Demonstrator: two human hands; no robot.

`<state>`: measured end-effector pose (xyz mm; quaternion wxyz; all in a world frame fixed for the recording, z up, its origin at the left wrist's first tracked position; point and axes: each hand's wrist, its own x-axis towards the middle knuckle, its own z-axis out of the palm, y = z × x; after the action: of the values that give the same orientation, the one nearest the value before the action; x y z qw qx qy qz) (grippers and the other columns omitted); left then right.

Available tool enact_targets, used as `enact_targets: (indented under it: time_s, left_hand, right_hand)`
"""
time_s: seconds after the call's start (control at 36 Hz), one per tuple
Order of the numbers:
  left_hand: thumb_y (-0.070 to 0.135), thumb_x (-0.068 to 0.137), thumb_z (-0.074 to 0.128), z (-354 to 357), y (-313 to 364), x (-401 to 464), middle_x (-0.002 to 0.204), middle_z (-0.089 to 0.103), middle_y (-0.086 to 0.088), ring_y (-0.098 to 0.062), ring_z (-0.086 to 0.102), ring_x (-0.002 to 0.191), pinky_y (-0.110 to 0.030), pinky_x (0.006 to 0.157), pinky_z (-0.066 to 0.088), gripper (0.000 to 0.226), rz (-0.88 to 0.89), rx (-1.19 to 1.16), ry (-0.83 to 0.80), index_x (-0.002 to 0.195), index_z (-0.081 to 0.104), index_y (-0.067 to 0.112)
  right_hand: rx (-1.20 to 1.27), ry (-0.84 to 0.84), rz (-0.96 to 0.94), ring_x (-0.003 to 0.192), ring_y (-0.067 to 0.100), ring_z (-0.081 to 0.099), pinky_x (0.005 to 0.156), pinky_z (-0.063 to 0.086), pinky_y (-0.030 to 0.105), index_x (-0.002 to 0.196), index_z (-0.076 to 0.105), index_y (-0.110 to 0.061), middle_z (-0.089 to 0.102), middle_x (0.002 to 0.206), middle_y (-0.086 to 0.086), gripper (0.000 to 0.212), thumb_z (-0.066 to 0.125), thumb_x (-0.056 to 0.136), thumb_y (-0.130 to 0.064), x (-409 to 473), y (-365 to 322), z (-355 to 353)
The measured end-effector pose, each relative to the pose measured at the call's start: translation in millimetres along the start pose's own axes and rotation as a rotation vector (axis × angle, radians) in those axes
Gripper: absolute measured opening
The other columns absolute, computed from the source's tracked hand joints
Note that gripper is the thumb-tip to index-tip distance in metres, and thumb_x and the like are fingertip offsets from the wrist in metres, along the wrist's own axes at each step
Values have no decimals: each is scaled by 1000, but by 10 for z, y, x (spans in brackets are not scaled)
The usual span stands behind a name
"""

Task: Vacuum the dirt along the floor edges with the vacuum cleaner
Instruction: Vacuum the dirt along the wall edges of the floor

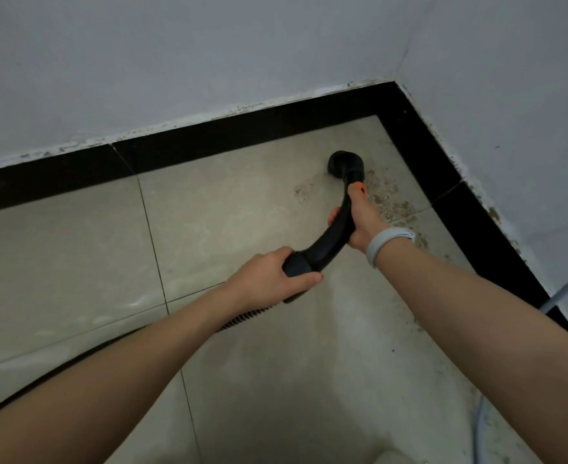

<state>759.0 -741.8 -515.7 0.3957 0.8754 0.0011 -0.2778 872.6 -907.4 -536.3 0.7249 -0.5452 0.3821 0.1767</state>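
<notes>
Near floor corner: my right hand (359,222) grips wand (334,229) forward, left hand (269,272) grips rear. Nozzle (344,164) on tile; dirt (393,204) just right, along skirting (443,182). Wand axis points cornerward; right hand nearer.

1. Your curved black plastic vacuum wand (334,229), with a small orange button, ends in a round black nozzle (344,163) touching the beige floor tiles near the corner.
2. Brown speckled dirt (391,204) lies beside the nozzle, along the black skirting.
</notes>
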Motion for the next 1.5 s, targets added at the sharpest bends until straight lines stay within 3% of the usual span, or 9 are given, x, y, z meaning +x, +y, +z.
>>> enact_targets:
  time_s: [0.22, 0.36, 0.47, 0.67, 0.81, 0.94, 1.08, 1.33, 1.5]
  left_hand:
    - [63, 82, 59, 9, 290, 238, 106, 64, -1, -19, 63, 93, -34, 83, 53, 57, 46, -1, -51, 121, 54, 21]
    - [62, 82, 59, 108, 454, 385, 105, 65, -2, -17, 65, 80, -36, 79, 57, 55, 70, -87, -82, 118, 54, 21]
    - [63, 82, 59, 178, 526, 493, 104, 65, -3, -19, 66, 83, -40, 81, 57, 56, 83, -140, -105, 118, 54, 20]
    - [63, 82, 59, 265, 512, 555, 103, 65, -1, -17, 66, 85, -40, 80, 58, 55, 104, -175, -157, 117, 55, 20]
    - [63, 81, 60, 305, 511, 548, 101, 64, 4, -9, 62, 76, -29, 73, 55, 53, 138, -154, -179, 118, 54, 26]
    - [67, 80, 59, 321, 504, 554, 99, 64, 5, -9, 63, 78, -28, 74, 55, 56, 152, -85, -186, 119, 54, 27]
    - [66, 79, 60, 335, 466, 550, 97, 64, 5, -7, 63, 75, -25, 70, 54, 53, 138, -90, -187, 116, 54, 29]
    - [64, 81, 59, 238, 469, 565, 104, 64, 0, -14, 65, 78, -35, 78, 58, 57, 97, -103, -122, 119, 54, 23]
    - [64, 80, 60, 272, 394, 436, 98, 65, 2, -8, 64, 70, -27, 68, 56, 54, 104, -104, -137, 117, 54, 26]
  right_hand:
    - [-25, 98, -41, 48, 16, 50, 42, 47, 23, 98, 50, -10, 51, 65, 6, 32, 53, 96, -42, 87, -275, -140]
    - [-91, 212, -107, 44, 17, 52, 34, 44, 20, 117, 52, -5, 53, 68, 7, 43, 50, 96, -43, 141, -470, -281]
    - [-147, 262, -165, 51, 17, 50, 35, 46, 22, 111, 45, -9, 50, 71, 8, 28, 46, 100, -35, 110, -605, -342]
    - [-141, 335, -182, 51, 19, 49, 30, 41, 17, 128, 51, -8, 51, 80, 9, 37, 45, 100, -31, 151, -592, -510]
    - [-79, 327, -163, 52, 19, 54, 36, 47, 20, 126, 48, -4, 53, 75, 9, 40, 50, 98, -34, 133, -527, -664]
    - [-26, 327, -127, 53, 17, 53, 38, 47, 21, 115, 47, -7, 52, 73, 7, 36, 51, 98, -38, 149, -464, -734]
    - [-3, 322, -88, 51, 17, 52, 42, 46, 27, 117, 46, -10, 52, 74, 7, 36, 52, 97, -39, 187, -408, -756]
    - [-34, 201, -94, 43, 17, 50, 42, 46, 26, 98, 48, -19, 50, 66, 8, 21, 49, 98, -40, 263, -502, -550]
    - [-51, 213, -51, 46, 18, 53, 39, 46, 22, 109, 49, -12, 54, 69, 7, 38, 49, 95, -48, 285, -371, -602]
